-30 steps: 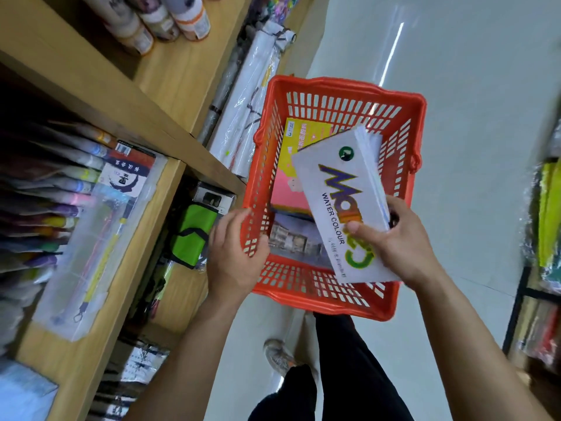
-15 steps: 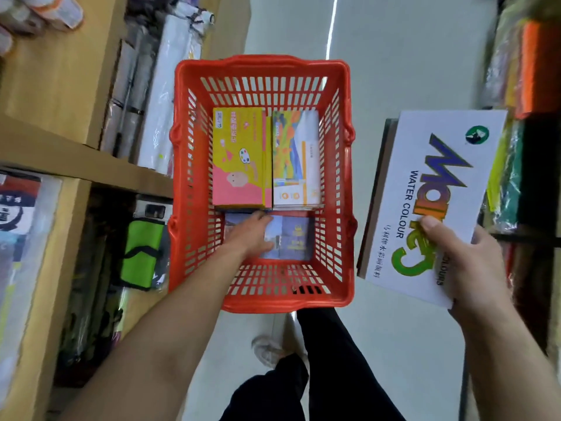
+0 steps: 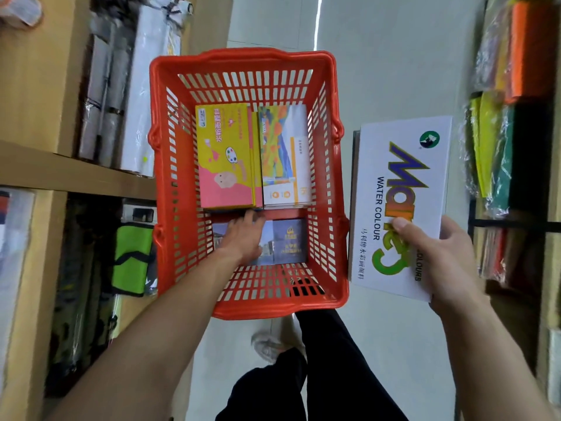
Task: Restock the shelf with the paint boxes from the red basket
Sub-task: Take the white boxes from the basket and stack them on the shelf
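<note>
A red basket (image 3: 328, 165) sits on the floor in the aisle between shelves. Inside it lie a yellow-and-pink paint box (image 3: 226, 156), a white-and-orange paint box (image 3: 285, 153) beside it, and a blue paint box (image 3: 285, 241) nearer me. My left hand (image 3: 243, 235) reaches into the basket and rests on the blue box's left part, fingers touching the yellow box's near edge. My right hand (image 3: 437, 256) holds a large white water colour box (image 3: 400, 183) to the right of the basket, thumb on its face.
Wooden shelves (image 3: 76, 174) stand on the left with rolled paper (image 3: 145, 86) and a green pouch (image 3: 133, 259). A dark shelf on the right holds coloured paper packs (image 3: 498, 153). My legs and a shoe (image 3: 270, 347) are below the basket.
My right hand has carried the white water colour box out of the basket to its right. My left hand left the basket's rim and went down onto the blue box.
</note>
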`<state>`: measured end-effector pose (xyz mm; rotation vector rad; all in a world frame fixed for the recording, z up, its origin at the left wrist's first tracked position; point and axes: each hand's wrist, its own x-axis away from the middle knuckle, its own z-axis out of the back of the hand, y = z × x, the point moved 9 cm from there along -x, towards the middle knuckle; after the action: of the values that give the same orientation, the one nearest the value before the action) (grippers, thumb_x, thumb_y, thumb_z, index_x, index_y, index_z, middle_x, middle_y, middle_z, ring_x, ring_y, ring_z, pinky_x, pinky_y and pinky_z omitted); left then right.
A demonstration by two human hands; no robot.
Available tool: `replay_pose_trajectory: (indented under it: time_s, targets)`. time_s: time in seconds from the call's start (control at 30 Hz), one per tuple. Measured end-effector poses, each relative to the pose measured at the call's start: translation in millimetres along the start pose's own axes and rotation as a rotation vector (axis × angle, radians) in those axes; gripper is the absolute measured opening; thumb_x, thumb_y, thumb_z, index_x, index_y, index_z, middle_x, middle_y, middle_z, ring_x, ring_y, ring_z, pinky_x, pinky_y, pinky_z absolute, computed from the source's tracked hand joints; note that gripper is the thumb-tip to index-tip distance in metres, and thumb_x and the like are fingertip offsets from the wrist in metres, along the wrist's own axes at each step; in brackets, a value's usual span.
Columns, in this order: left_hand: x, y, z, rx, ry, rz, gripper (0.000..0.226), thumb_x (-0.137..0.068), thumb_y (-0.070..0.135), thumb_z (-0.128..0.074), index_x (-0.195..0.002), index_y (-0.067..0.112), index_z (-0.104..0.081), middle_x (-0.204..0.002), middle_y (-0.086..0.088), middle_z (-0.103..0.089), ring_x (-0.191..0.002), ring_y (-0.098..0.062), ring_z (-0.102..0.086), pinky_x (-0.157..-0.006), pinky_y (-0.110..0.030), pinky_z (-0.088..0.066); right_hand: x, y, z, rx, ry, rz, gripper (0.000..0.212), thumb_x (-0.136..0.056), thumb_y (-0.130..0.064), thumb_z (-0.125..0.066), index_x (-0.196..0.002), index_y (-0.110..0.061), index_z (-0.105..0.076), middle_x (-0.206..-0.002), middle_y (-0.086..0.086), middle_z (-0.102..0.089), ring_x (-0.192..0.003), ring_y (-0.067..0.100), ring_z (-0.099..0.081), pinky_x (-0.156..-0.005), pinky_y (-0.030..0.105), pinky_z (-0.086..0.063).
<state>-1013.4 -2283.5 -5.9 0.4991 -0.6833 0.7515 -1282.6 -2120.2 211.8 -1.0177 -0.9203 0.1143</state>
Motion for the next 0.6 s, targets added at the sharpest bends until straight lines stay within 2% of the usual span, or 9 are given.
replay_pose_trajectory:
  time_s: [0.17, 0.27, 0.33, 0.4, 0.5, 0.6]
  targets:
    - [5.7, -2.8, 12.6, 0.036, 0.085, -0.015, 0.061, -0.090, 0.028, -0.069, -0.146, 0.020, -0.048, -0.138, -0.012, -0.045, -0.125, -0.035, -0.048, -0.101, -0.047, -0.038, 1.6, -7.6, -3.4, 0.027, 0.008, 0.007, 0.052, -0.060, -0.040, -0.086, -0.107, -0.019, -0.075, -0.095, 0.003, -0.083, -0.078, 0.025, -0.081, -0.067, 0.036, -0.060]
    - [20.3, -3.1, 17.2, 0.078, 0.109, -0.021, 0.042, -0.088, 0.031, -0.071, -0.129, 0.024, -0.065, -0.128, -0.005, -0.061, -0.120, -0.030, -0.052, -0.094, -0.042, -0.037, 4.5, -15.3, -5.1, 0.037, 0.006, 0.015, 0.047, -0.065, -0.035, -0.085, -0.107, -0.018, -0.075, -0.096, 0.004, -0.083, -0.080, 0.027, -0.081, -0.072, 0.040, -0.061]
    - [33.3, -3.1, 17.6, 0.122, 0.091, -0.011, 0.032, -0.088, 0.032, -0.071, -0.119, 0.027, -0.068, -0.118, -0.004, -0.071, -0.115, -0.030, -0.058, -0.088, -0.040, -0.038, 8.1, -19.9, -6.0, 0.038, 0.003, 0.021, 0.046, -0.068, -0.033, -0.085, -0.109, -0.016, -0.074, -0.097, 0.006, -0.082, -0.082, 0.028, -0.080, -0.075, 0.041, -0.061]
    - [48.8, -5.2, 25.6, 0.230, 0.108, 0.010, 0.027, -0.087, 0.031, -0.072, -0.114, 0.027, -0.067, -0.113, -0.005, -0.075, -0.110, -0.035, -0.065, -0.083, -0.039, -0.044, 13.2, -26.3, -7.3, 0.040, 0.006, 0.033, 0.046, -0.069, -0.031, -0.087, -0.110, -0.015, -0.073, -0.094, 0.003, -0.082, -0.079, 0.024, -0.080, -0.068, 0.036, -0.062]
    - [80.3, -4.6, 66.3, 0.382, 0.271, -0.002, 0.025, -0.088, 0.030, -0.071, -0.112, 0.026, -0.066, -0.111, -0.006, -0.074, -0.105, -0.037, -0.067, -0.077, -0.041, -0.051, 23.9, -40.7, -9.7, 0.041, 0.000, 0.064, 0.040, -0.076, -0.025, -0.088, -0.111, -0.016, -0.072, -0.089, -0.003, -0.082, -0.073, 0.017, -0.080, -0.054, 0.025, -0.058]
    - [125.1, -7.8, 122.1, 0.484, 0.479, 0.004, 0.033, -0.092, 0.029, -0.070, -0.123, 0.017, -0.066, -0.113, -0.011, -0.073, -0.104, -0.037, -0.067, -0.076, -0.041, -0.049, 41.2, -55.3, -18.6, 0.013, -0.042, 0.069, 0.039, -0.079, -0.023, -0.087, -0.114, -0.013, -0.071, -0.093, 0.003, -0.083, -0.077, 0.023, -0.081, -0.058, 0.031, -0.061]
